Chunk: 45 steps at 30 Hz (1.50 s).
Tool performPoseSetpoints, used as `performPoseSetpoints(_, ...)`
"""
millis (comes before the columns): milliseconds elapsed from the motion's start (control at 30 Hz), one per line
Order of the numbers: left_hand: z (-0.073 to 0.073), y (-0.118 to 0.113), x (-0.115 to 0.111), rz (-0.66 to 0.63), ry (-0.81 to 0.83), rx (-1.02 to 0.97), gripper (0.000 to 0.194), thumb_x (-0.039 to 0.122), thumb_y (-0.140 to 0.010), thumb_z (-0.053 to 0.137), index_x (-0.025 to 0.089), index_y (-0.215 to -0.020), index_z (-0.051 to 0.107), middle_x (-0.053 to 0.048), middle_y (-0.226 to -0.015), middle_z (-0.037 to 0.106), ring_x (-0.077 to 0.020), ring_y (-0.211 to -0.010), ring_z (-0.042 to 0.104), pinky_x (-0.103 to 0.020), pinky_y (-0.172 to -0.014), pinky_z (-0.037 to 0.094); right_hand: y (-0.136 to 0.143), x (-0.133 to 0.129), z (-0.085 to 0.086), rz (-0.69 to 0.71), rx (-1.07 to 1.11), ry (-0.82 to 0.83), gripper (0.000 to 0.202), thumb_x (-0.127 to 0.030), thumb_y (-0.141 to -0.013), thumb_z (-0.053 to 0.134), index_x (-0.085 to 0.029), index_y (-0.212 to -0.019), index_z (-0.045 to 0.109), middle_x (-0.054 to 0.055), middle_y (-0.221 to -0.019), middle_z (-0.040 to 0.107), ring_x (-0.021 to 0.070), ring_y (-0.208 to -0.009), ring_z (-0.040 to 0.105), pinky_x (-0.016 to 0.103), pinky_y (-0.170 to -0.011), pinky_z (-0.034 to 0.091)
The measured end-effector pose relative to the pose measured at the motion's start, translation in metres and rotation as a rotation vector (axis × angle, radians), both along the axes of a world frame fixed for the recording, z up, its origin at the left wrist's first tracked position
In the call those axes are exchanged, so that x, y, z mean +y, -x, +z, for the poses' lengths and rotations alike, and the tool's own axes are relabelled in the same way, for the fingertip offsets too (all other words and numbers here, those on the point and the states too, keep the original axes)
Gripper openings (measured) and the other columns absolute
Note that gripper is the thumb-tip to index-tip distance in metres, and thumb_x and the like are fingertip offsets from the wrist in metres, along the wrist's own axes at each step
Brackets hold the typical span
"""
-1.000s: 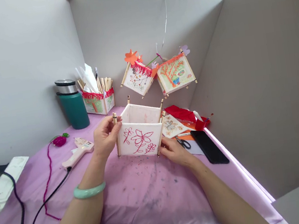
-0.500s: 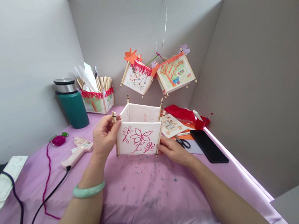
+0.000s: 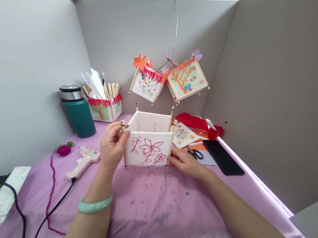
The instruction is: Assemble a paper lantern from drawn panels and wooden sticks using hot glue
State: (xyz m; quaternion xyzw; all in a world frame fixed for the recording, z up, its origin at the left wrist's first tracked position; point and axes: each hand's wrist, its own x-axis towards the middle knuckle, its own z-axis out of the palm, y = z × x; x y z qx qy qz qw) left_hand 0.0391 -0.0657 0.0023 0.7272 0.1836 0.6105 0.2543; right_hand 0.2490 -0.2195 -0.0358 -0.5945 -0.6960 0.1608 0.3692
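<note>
Between my hands is a white fabric lantern frame (image 3: pixel 150 147), four-sided with wooden sticks at its corners and an open top. Pink-red flowers are drawn on the side facing me. My left hand (image 3: pixel 114 144) pinches the near left corner stick near its top, thumb in front. At the lower right corner, my right hand (image 3: pixel 187 163) grips the stick, fingertips partly hidden against it. Left of my left hand lies a pale pink glue gun (image 3: pixel 84 165). Black scissors (image 3: pixel 195 152) and a dark phone (image 3: pixel 223 157) lie beyond my right hand.
A green tumbler (image 3: pixel 80 116) and a decorated box (image 3: pixel 106 108) of sticks and tissues stand at the back left. Two finished-looking lanterns (image 3: pixel 189 78) hang behind. Pink yarn (image 3: pixel 63 149) and black cables (image 3: pixel 21 221) lie left; red fabric (image 3: pixel 190 121) lies right.
The whole view has shifted slightly, with everything a little lower in the picture. Both hands keep the same hold on the lantern frame.
</note>
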Motion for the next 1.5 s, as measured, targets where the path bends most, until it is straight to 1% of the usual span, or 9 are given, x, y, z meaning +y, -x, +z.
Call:
performPoseSetpoints(233, -0.003, 0.002, -0.001, 0.029, -0.044, 0.004, 0.017, 0.027, -0.084, 0.057, 0.020, -0.099, 0.061, -0.006, -0.111, 0.055, -0.0107, -0.075, 0.055, -0.024, -0.064, 0.048, 0.001, -0.001, -0.001, 0.001, -0.061, -0.023, 0.013, -0.022, -0.090, 0.045, -0.019, -0.079, 0.050, 0.002, -0.077, 0.057, 0.0163, -0.073, 0.052, 0.029, -0.069, 0.040)
performPoseSetpoints(333, -0.002, 0.002, -0.013, 0.246, -0.136, -0.085, 0.023, 0.024, -0.083, 0.059, 0.020, -0.105, 0.059, -0.008, -0.111, 0.054, -0.0112, -0.073, 0.054, -0.026, -0.062, 0.048, 0.001, 0.000, 0.000, -0.009, -0.059, -0.019, 0.013, -0.022, -0.090, 0.045, -0.019, -0.079, 0.050, 0.002, -0.076, 0.056, 0.0167, -0.072, 0.052, 0.029, -0.068, 0.040)
performPoseSetpoints(433, 0.006, -0.001, -0.034, 0.464, -0.369, -0.158, 0.024, 0.017, -0.081, 0.059, 0.020, -0.104, 0.059, -0.008, -0.104, 0.058, -0.0170, -0.083, 0.056, -0.033, -0.071, 0.049, 0.002, 0.000, 0.001, -0.013, -0.046, -0.009, 0.012, -0.022, -0.090, 0.045, -0.019, -0.081, 0.052, 0.002, -0.075, 0.057, 0.0171, -0.072, 0.052, 0.030, -0.068, 0.040)
performPoseSetpoints(500, 0.014, -0.008, -0.049, 0.354, -0.530, -0.033, 0.024, 0.013, -0.080, 0.058, 0.022, -0.103, 0.059, -0.007, -0.099, 0.062, -0.0197, -0.091, 0.057, -0.037, -0.080, 0.048, 0.003, 0.000, 0.001, -0.005, -0.022, -0.006, 0.012, -0.023, -0.090, 0.045, -0.019, -0.082, 0.053, 0.001, -0.074, 0.057, 0.0176, -0.072, 0.052, 0.030, -0.068, 0.040)
performPoseSetpoints(600, 0.028, -0.025, -0.065, 0.110, -0.636, 0.259, 0.019, 0.013, -0.084, 0.054, 0.022, -0.100, 0.061, -0.005, -0.097, 0.066, -0.0200, -0.094, 0.057, -0.038, -0.085, 0.045, 0.004, -0.001, 0.002, 0.015, 0.018, -0.010, 0.013, -0.024, -0.091, 0.045, -0.020, -0.081, 0.052, 0.001, -0.072, 0.056, 0.0176, -0.073, 0.053, 0.029, -0.067, 0.040)
performPoseSetpoints(700, 0.036, -0.041, -0.069, 0.078, -0.656, 0.434, 0.017, 0.017, -0.088, 0.048, 0.019, -0.098, 0.062, -0.006, -0.099, 0.067, -0.0209, -0.093, 0.056, -0.039, -0.083, 0.042, 0.005, -0.001, 0.002, 0.001, 0.026, 0.002, 0.015, -0.023, -0.091, 0.045, -0.020, -0.077, 0.049, 0.001, -0.072, 0.056, 0.0169, -0.071, 0.052, 0.029, -0.065, 0.040)
performPoseSetpoints(833, 0.035, -0.052, -0.065, 0.109, -0.651, 0.597, 0.018, 0.019, -0.089, 0.048, 0.017, -0.099, 0.062, -0.007, -0.097, 0.067, -0.0223, -0.090, 0.056, -0.040, -0.080, 0.041, 0.005, -0.001, 0.002, -0.015, 0.007, 0.023, 0.016, -0.024, -0.091, 0.044, -0.020, -0.076, 0.046, 0.001, -0.072, 0.055, 0.0160, -0.068, 0.050, 0.028, -0.063, 0.039)
performPoseSetpoints(1000, 0.030, -0.055, -0.058, 0.070, -0.620, 0.608, 0.018, 0.014, -0.089, 0.047, 0.017, -0.097, 0.063, -0.006, -0.090, 0.068, -0.0203, -0.086, 0.058, -0.037, -0.078, 0.043, 0.005, -0.002, 0.004, 0.027, 0.013, 0.011, 0.014, -0.026, -0.092, 0.043, -0.020, -0.081, 0.049, 0.000, -0.073, 0.054, 0.0158, -0.068, 0.049, 0.028, -0.063, 0.039)
performPoseSetpoints(1500, 0.038, -0.048, -0.058, -0.048, -0.572, 0.599, 0.020, 0.015, -0.089, 0.046, 0.016, -0.090, 0.066, -0.007, -0.084, 0.068, -0.0196, -0.084, 0.060, -0.036, -0.078, 0.046, 0.008, -0.002, 0.005, 0.060, -0.046, -0.014, 0.029, -0.038, -0.096, 0.038, -0.020, -0.077, 0.050, 0.000, -0.070, 0.055, 0.0160, -0.066, 0.049, 0.029, -0.064, 0.039)
